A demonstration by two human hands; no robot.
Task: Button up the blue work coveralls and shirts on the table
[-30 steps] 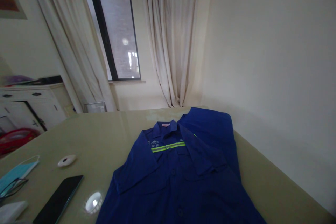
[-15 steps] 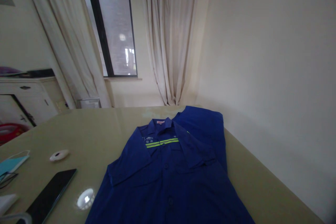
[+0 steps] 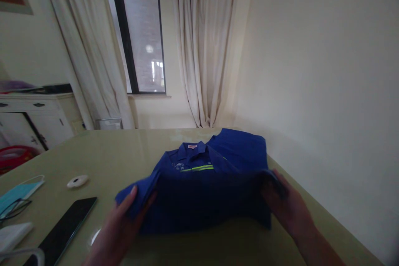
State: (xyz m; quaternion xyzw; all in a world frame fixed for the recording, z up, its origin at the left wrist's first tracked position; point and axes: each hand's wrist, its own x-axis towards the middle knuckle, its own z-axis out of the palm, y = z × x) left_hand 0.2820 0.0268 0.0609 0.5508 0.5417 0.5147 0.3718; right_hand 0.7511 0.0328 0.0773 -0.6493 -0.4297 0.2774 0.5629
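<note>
A blue work shirt (image 3: 202, 203) with a yellow-green reflective stripe lies on the table, its collar at the far side. Its lower part is lifted and folded up over the front, hiding the buttons and most of the chest. At the left side of the raised cloth, my left hand (image 3: 121, 220) grips the fabric, thumb on top. My right hand (image 3: 288, 205) pinches the right side of the lifted part, with some fingers hidden by cloth. Behind the shirt's right shoulder rests a folded blue garment (image 3: 241, 145).
On the left of the table (image 3: 118, 158) lie a black phone (image 3: 65, 228), a white oval object (image 3: 77, 181), a light blue face mask (image 3: 18, 195), a dark cable (image 3: 15, 208) and a white box-like item (image 3: 14, 235). A wall (image 3: 327, 112) runs along the right edge.
Both hands have come into view and hold the shirt. Its lower part, flat before, is now raised and brought toward the collar. The view has shifted slightly.
</note>
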